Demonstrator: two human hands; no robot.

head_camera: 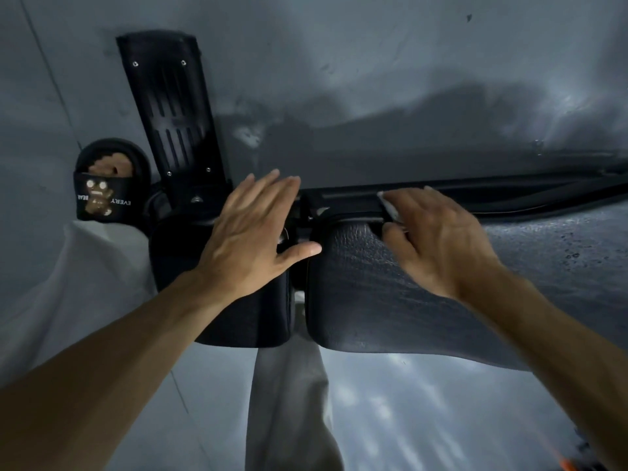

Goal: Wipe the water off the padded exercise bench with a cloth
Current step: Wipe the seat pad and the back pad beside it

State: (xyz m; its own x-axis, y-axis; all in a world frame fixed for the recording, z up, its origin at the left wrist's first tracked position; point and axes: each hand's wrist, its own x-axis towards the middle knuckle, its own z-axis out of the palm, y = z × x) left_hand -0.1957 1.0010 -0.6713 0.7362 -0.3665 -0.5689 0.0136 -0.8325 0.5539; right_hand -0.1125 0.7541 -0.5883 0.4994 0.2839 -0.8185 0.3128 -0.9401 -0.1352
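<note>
A black padded exercise bench lies across the view, with a long back pad (390, 300) on the right and a small seat pad (238, 307) on the left. Water drops show on the back pad's right part (574, 246). My right hand (438, 239) lies at the back pad's far edge on a white cloth (389, 207); only a small strip of cloth shows past the fingers. My left hand (255, 229) is spread flat, fingers straight, over the seat pad beside the gap between the pads.
The bench's black frame rail (475, 192) runs along the far side. A black ribbed foot plate (173, 110) sticks out at the upper left. My foot in a black slide sandal (105, 181) stands beside it. The grey floor (373, 79) is wet.
</note>
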